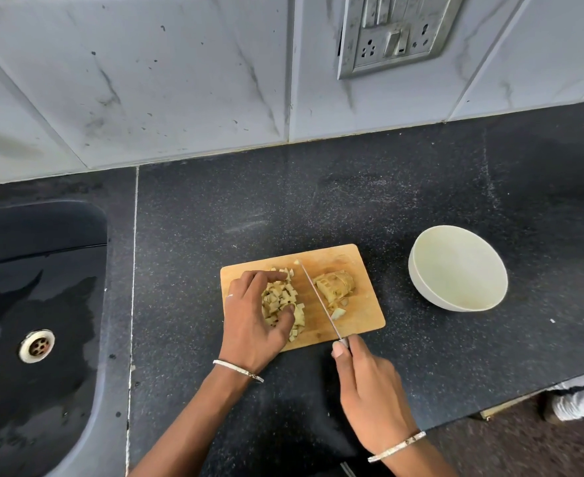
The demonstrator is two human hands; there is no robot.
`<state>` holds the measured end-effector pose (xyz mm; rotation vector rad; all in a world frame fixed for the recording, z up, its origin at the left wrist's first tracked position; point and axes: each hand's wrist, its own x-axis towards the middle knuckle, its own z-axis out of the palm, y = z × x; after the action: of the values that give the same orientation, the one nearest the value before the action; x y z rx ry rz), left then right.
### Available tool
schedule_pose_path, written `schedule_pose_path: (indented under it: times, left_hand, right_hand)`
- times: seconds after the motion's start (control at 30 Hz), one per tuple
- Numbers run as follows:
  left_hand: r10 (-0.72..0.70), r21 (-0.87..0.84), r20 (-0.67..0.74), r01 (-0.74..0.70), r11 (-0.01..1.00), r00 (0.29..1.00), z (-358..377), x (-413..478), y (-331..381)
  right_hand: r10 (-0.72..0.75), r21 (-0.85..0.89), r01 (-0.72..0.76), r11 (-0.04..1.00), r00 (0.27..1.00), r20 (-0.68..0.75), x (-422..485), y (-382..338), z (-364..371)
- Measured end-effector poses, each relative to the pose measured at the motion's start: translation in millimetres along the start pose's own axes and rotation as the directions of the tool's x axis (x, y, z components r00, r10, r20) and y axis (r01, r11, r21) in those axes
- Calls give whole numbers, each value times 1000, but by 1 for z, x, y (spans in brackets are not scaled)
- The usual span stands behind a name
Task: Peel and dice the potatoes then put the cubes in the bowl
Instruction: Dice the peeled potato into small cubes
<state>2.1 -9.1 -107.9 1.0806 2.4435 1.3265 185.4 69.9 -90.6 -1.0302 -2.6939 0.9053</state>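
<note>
Mid-frame, left hand (254,318) curls fingers round the cubes (281,297) to herd them; right hand (368,385), fingers wrapped on knife (319,299), fences off the potato (335,285).

Left hand (252,318) cups potato cubes (283,301); right hand (366,383) grips knife (318,297).

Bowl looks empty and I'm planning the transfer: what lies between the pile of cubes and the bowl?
Head view: from the cubes, first the knife, then the partly cut potato, then bare counter up to the bowl.
</note>
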Motion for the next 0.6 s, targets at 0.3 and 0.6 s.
schedule_pose_path:
  times: [0.3, 0.6]
  left_hand:
    - [-34, 268, 100, 6, 963, 994, 53, -4, 28]
    - [-50, 470, 118, -11, 883, 992, 58, 26, 27]
  right_hand:
    - [205, 163, -188, 968, 974, -92, -17, 30, -26]
    - [206, 140, -197, 970, 977, -53, -26, 34, -28]
